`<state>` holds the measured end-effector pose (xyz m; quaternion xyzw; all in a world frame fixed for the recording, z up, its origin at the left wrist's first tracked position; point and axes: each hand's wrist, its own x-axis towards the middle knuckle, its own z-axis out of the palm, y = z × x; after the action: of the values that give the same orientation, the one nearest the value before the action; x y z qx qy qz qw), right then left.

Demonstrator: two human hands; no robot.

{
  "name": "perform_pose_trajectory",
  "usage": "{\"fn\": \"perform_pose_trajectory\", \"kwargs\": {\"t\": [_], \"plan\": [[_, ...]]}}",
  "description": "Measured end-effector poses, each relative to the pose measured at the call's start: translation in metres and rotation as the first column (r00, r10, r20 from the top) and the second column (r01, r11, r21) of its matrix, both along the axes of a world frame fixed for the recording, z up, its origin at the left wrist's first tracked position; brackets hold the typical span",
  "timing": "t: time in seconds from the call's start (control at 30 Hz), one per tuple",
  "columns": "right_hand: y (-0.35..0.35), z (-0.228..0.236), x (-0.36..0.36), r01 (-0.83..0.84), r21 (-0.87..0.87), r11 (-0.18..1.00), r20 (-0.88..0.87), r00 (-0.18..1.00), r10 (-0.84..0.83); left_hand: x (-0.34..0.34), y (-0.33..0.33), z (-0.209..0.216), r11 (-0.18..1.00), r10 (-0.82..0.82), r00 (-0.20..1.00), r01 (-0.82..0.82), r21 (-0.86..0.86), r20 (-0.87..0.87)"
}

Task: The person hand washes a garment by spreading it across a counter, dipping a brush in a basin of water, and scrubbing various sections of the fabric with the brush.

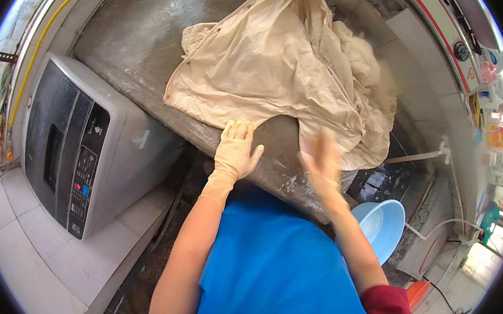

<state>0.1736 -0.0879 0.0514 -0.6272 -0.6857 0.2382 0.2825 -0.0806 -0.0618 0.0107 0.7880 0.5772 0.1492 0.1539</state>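
Observation:
A wet-looking beige garment [261, 56], seemingly a jacket with snaps along its edge, is spread over a grey stone slab [135, 36]. On its near hem lies my left hand [236, 152] in a thin cream glove, fingers extended flat and thumb apart. My right hand [322, 160] is smeared by motion beside a hanging part of the cloth, at the slab's near right edge. Whether its fingers grip any fabric cannot be made out. Pale fluffy lining [365, 59] shows at the garment's right side.
To the left stands a grey top-loading washing machine [93, 134] on white tiles. A light-blue basin [384, 229] sits low at the right, near a pale pipe [420, 157]. Bottles [491, 88] line the far right; a yellow hose [34, 59] runs along the left wall.

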Motion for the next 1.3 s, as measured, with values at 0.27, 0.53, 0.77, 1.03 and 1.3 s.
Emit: {"fn": "perform_pose_trajectory", "kwargs": {"t": [0.27,0.53,0.77,1.03,1.3], "plan": [[0.081,-0.018,-0.027,0.019,-0.288,0.958,0.597,0.785,0.164,-0.007,-0.003,0.003,0.995,0.032,0.993,-0.043,0.089,0.118],[0.077,-0.035,-0.087,-0.131,-0.111,0.985,0.437,0.884,0.167,-0.005,0.007,0.004,0.999,-0.013,0.993,0.008,0.044,0.115],[0.08,0.002,-0.068,0.203,-0.374,0.905,0.327,0.942,-0.076,-0.004,0.005,-0.003,0.996,0.02,0.996,-0.027,0.08,0.086],[0.06,-0.03,-0.01,0.267,-0.131,0.955,0.598,0.789,-0.138,-0.002,0.005,0.0,0.992,0.009,0.991,-0.025,0.121,0.134],[0.067,-0.004,-0.022,0.237,-0.258,0.937,0.553,0.831,-0.058,-0.014,-0.006,-0.004,0.999,-0.011,0.993,0.006,0.044,0.115]]}}
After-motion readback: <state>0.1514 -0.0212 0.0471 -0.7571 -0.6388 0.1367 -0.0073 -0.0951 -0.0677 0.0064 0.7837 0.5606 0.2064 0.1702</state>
